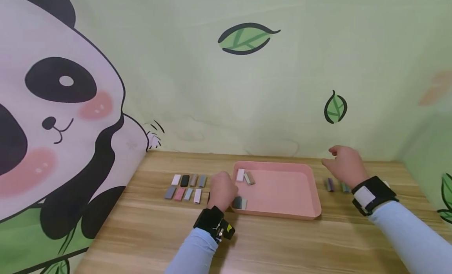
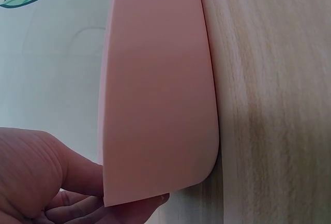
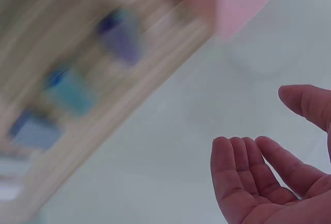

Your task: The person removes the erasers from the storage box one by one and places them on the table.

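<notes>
A pink tray (image 1: 279, 191) lies on the wooden table, with a white block (image 1: 240, 175), a beige block (image 1: 249, 178) and a dark grey block (image 1: 237, 202) at its left end. My left hand (image 1: 223, 190) is at the tray's left side. In the left wrist view its thumb goes behind the tray's corner while its fingers curl along the outside, gripping the wall between them. Right of the tray, my right hand (image 1: 346, 166) is raised above the table with thumb and fingers apart, holding nothing. A purple block (image 3: 121, 40) and a teal block (image 3: 71, 93) lie near it, blurred.
Two rows of small blocks stand left of the tray, among them a pink block (image 1: 179, 194) and a black block (image 1: 184, 180). Behind the table hangs a green backdrop (image 1: 197, 89) printed with a panda and leaves.
</notes>
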The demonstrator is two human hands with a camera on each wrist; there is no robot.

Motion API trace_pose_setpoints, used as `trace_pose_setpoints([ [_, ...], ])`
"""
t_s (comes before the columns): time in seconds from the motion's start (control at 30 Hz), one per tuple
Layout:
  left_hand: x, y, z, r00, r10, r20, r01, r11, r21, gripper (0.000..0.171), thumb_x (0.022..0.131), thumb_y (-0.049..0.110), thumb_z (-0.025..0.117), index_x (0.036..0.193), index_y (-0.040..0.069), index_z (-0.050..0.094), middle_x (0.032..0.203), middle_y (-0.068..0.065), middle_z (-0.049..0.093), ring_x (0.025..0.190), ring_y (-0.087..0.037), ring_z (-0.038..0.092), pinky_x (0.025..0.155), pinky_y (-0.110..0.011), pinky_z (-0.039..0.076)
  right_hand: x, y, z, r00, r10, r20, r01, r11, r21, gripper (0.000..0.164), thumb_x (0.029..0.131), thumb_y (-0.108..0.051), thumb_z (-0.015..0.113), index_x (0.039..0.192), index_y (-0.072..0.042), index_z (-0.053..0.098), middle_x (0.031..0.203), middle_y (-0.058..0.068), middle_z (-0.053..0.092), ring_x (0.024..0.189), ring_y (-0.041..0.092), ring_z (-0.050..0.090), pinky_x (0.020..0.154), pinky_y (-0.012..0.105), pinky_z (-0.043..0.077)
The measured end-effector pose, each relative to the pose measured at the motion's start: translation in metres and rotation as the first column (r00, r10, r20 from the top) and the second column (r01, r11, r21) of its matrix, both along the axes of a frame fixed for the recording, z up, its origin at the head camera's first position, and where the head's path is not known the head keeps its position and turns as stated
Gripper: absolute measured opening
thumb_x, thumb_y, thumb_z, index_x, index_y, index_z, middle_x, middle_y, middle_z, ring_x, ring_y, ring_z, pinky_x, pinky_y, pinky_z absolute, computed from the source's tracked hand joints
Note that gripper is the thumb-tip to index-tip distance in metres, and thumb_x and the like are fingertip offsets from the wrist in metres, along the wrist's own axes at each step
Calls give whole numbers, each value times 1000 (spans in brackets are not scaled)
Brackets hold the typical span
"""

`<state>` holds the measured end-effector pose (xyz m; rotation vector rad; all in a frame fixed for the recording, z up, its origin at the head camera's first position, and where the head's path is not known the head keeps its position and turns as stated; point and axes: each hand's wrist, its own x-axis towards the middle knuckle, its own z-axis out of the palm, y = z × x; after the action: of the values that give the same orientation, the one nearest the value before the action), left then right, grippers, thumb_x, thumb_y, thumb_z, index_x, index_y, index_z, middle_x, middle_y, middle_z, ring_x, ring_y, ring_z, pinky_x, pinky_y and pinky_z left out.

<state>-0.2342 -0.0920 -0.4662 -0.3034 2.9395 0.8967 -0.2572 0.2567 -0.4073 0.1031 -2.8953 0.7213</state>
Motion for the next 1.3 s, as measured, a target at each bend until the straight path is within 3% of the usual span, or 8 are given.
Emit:
trace_pose_setpoints([
  [0.23, 2, -1, 3, 1000, -15, -20, 15, 1000, 15, 13, 78, 8, 66, 66, 8, 60, 55, 0, 44, 51, -17, 50, 44, -26, 37, -3, -71, 3, 985, 152, 76, -149, 988, -52, 48, 84, -24, 65, 118, 8, 57, 116, 27, 60, 105, 39, 58, 87, 51, 47],
  [0.57, 2, -2, 2, 999, -25, -31, 25, 999, 28, 16, 78, 8, 66, 65, 9, 58, 53, 2, 39, 48, -16, 47, 43, -25, 35, -11, -142, -29, 930, 273, 247, -272, 962, -41, 50, 80, -23, 70, 121, 1, 57, 119, 19, 62, 96, 26, 61, 88, 46, 49],
  [0.8, 0, -3, 1, 1000, -9, -20, 10, 999, 51, 11, 79, 8, 66, 70, 9, 60, 56, 0, 45, 51, -16, 50, 43, -25, 37, -27, -175, -58, 901, 283, 328, -277, 959, -67, 59, 70, -20, 79, 124, -6, 57, 123, 13, 61, 91, 21, 59, 84, 40, 50],
  [0.93, 0, -3, 0, 1000, -9, -15, 10, 998, 55, 10, 79, 8, 67, 72, 9, 60, 58, -1, 48, 52, -16, 51, 43, -25, 38, -34, -189, -70, 894, 295, 336, -294, 954, -56, 51, 69, -21, 80, 116, -12, 61, 112, 9, 64, 84, 20, 57, 75, 35, 49],
  [1.1, 3, -4, 2, 999, -23, -35, 25, 998, 51, 14, 78, 9, 67, 66, 9, 60, 54, 0, 43, 49, -16, 49, 42, -25, 36, -34, -200, -73, 882, 318, 348, -328, 944, -29, 33, 74, -18, 75, 105, -20, 63, 86, 6, 59, 70, 21, 54, 59, 31, 41],
  [1.17, 2, -4, 2, 999, -25, -35, 27, 998, 54, 15, 78, 9, 67, 65, 9, 60, 53, 1, 40, 48, -16, 48, 41, -25, 35, -33, -202, -71, 880, 333, 339, -345, 938, -24, 34, 75, -16, 73, 107, -23, 63, 84, 5, 59, 69, 21, 53, 57, 31, 41],
  [1.3, 2, -4, 2, 999, -22, -28, 23, 998, 65, 12, 79, 8, 66, 68, 9, 61, 53, 1, 40, 47, -16, 49, 41, -24, 35, -31, -202, -67, 880, 335, 338, -350, 936, -15, 31, 77, -16, 71, 107, -19, 63, 91, 5, 61, 76, 21, 53, 65, 33, 43],
])
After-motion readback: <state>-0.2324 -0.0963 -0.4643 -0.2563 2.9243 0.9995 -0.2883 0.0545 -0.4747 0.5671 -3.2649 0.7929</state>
